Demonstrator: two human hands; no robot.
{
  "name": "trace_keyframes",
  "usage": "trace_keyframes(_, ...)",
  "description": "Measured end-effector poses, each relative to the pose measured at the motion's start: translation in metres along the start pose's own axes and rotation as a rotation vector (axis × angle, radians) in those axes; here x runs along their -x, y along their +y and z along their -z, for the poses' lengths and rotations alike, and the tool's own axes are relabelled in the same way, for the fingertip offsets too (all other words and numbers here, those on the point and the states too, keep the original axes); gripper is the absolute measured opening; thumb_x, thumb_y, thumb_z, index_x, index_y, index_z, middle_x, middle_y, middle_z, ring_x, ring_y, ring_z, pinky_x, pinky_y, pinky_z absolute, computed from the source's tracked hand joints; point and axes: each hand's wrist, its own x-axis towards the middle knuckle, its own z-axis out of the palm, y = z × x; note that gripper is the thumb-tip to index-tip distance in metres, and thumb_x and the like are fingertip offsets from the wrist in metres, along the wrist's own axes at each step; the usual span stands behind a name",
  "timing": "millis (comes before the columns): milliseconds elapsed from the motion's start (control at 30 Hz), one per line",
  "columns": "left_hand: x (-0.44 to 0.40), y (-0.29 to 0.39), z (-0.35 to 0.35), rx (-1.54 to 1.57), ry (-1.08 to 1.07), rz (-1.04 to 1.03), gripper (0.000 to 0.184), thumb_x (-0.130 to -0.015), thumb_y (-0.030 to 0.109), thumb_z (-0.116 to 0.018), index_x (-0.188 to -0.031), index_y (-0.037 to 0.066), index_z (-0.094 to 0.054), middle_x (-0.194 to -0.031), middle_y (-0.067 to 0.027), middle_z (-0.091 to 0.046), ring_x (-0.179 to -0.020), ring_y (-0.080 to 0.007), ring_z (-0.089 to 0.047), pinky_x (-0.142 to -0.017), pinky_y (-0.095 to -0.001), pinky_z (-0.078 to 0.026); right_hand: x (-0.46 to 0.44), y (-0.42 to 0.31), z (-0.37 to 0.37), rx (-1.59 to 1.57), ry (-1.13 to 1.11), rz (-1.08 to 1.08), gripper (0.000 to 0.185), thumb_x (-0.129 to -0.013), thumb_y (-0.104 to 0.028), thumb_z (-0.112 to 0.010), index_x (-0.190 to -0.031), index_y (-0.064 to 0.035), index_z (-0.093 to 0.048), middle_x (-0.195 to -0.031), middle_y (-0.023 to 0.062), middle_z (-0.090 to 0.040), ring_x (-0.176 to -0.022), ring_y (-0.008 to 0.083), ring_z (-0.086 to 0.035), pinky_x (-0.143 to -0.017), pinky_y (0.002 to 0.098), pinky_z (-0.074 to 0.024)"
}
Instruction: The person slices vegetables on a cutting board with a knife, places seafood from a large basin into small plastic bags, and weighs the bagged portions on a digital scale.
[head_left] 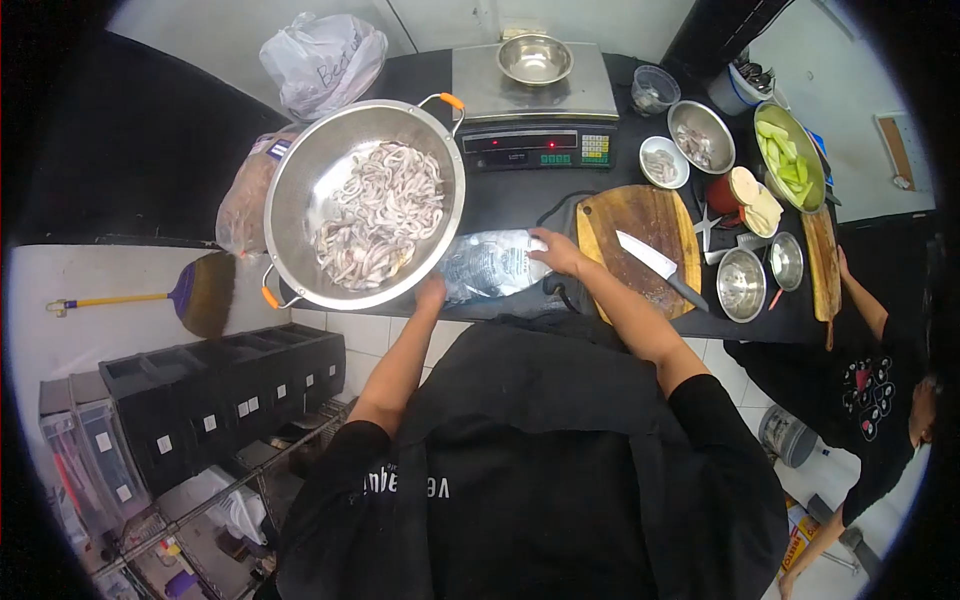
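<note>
A shiny clear plastic pack (pixel 490 266) with dark printing lies at the counter's front edge, between my hands. My right hand (pixel 556 252) grips its upper right corner, thumb and fingers closed on the plastic. At its lower left end, my left hand (pixel 431 293) is closed on the edge, fingers partly hidden, just beside the big steel pan. That pan (pixel 290 200), with orange-sleeved handles, holds a heap of pale squid strips (pixel 385 210). Right of the pack, a kitchen knife (pixel 655 262) lies on a wooden cutting board (pixel 620 225).
A digital scale (pixel 540 145) carries a steel bowl (pixel 535 60). White bags (pixel 325 60) stand behind the pan. Several bowls, including one of green vegetable pieces (pixel 785 160), crowd the right. Another person (pixel 860 380) stands at the right end. Black bins (pixel 220 390) sit at lower left.
</note>
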Motion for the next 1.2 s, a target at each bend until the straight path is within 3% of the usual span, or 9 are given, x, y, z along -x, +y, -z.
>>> trace_keyframes(167, -0.021, -0.052, -0.031, 0.357, 0.187, -0.074, 0.039, -0.087, 0.022, -0.050, -0.112, -0.008, -0.056, -0.118, -0.0230, -0.058, -0.110, -0.0333, -0.054, -0.095, -0.0375, -0.039, -0.007, -0.012, -0.001, 0.076, -0.045, 0.028, 0.048, -0.078, -0.024, -0.068, -0.122, -0.0101, -0.055, -0.106, 0.0217, -0.062, -0.101, 0.0370, -0.059, -0.089, 0.0394, -0.0456)
trace_keyframes(267, 0.004, -0.021, -0.010, 0.744, -0.049, 0.281, 0.046, -0.088, 0.020, -0.049, -0.123, -0.009, -0.048, -0.126, -0.0221, -0.052, -0.116, -0.0296, -0.050, -0.097, -0.0346, -0.037, -0.008, -0.020, -0.003, 0.200, -0.014, 0.060, 0.047, -0.078, -0.027, -0.069, -0.120, -0.0097, -0.056, -0.102, 0.0205, -0.063, -0.096, 0.0373, -0.059, -0.087, 0.0411, -0.0461)
trace_keyframes(367, -0.001, -0.031, -0.019, 0.760, -0.041, 0.295, 0.037, -0.089, 0.023, -0.052, -0.114, -0.004, -0.057, -0.108, -0.0148, -0.060, -0.091, -0.0211, -0.055, -0.080, -0.0323, -0.044, -0.001, -0.044, 0.006, 0.564, 0.179, 0.125, 0.039, -0.078, -0.030, -0.069, -0.109, -0.0077, -0.063, -0.095, 0.0185, -0.063, -0.090, 0.0354, -0.060, -0.084, 0.0414, -0.0467)
trace_keyframes(467, -0.007, -0.042, -0.027, 0.745, -0.015, 0.309, 0.040, -0.091, 0.023, -0.051, -0.120, -0.006, -0.051, -0.113, -0.0162, -0.058, -0.095, -0.0222, -0.056, -0.082, -0.0330, -0.045, -0.006, -0.045, 0.009, 0.515, -0.125, 0.065, 0.033, -0.079, -0.032, -0.068, -0.097, -0.0041, -0.067, -0.089, 0.0163, -0.063, -0.085, 0.0345, -0.060, -0.079, 0.0414, -0.0478)
trace_keyframes(600, -0.003, -0.043, -0.030, 0.762, -0.091, 0.225, 0.039, -0.094, 0.021, -0.049, -0.123, -0.005, -0.048, -0.120, -0.0170, -0.055, -0.111, -0.0250, -0.052, -0.095, -0.0351, -0.039, -0.014, -0.024, -0.019, 0.009, -0.322, 0.115, 0.021, -0.087, -0.019, -0.061, -0.093, -0.0005, -0.067, -0.093, 0.0139, -0.065, -0.081, 0.0245, -0.064, -0.070, 0.0366, -0.0506)
trace_keyframes(700, -0.001, -0.049, -0.032, 0.669, -0.021, 0.221, 0.039, -0.094, 0.020, -0.048, -0.123, -0.006, -0.048, -0.120, -0.0174, -0.055, -0.109, -0.0248, -0.052, -0.095, -0.0342, -0.039, -0.023, -0.017, -0.037, -0.760, -0.350, -0.414, 0.029, -0.087, -0.014, -0.055, -0.112, -0.0013, -0.061, -0.085, 0.0109, -0.068, -0.074, 0.0197, -0.064, -0.059, 0.0262, -0.0501)
trace_keyframes(867, 0.002, -0.048, -0.045, 0.961, -0.069, 0.271, 0.041, -0.094, 0.023, -0.049, -0.120, -0.008, -0.049, -0.118, -0.0184, -0.056, -0.105, -0.0256, -0.054, -0.093, -0.0335, -0.040, -0.033, -0.031, -0.039, -0.593, -0.559, -0.546, 0.026, -0.095, -0.019, -0.044, -0.105, -0.0047, -0.064, -0.083, 0.0083, -0.068, -0.054, 0.0099, -0.057, -0.038, 0.0251, -0.0389)
trace_keyframes(1067, 0.060, 0.029, 0.028, 0.699, -0.089, 0.261, 0.049, -0.093, 0.028, -0.052, -0.126, -0.008, -0.046, -0.124, -0.0179, -0.053, -0.110, -0.0256, -0.052, -0.094, -0.0354, -0.039, -0.037, -0.014, -0.056, -0.584, -0.411, -0.456, 0.022, -0.091, -0.019, -0.052, -0.100, -0.0047, -0.065, -0.081, 0.0041, -0.064, -0.066, 0.0102, -0.059, -0.047, 0.0232, -0.0442)
trace_keyframes(1200, -0.005, -0.062, -0.029, 0.850, 0.131, 0.292, 0.051, -0.093, 0.027, -0.054, -0.129, -0.007, -0.044, -0.127, -0.0168, -0.052, -0.113, -0.0258, -0.050, -0.094, -0.0363, -0.039, -0.035, -0.022, -0.007, -0.693, -0.359, -0.557, 0.014, -0.085, -0.012, -0.058, -0.095, -0.0044, -0.064, -0.081, 0.0040, -0.060, -0.074, 0.0147, -0.060, -0.060, 0.0279, -0.0527)
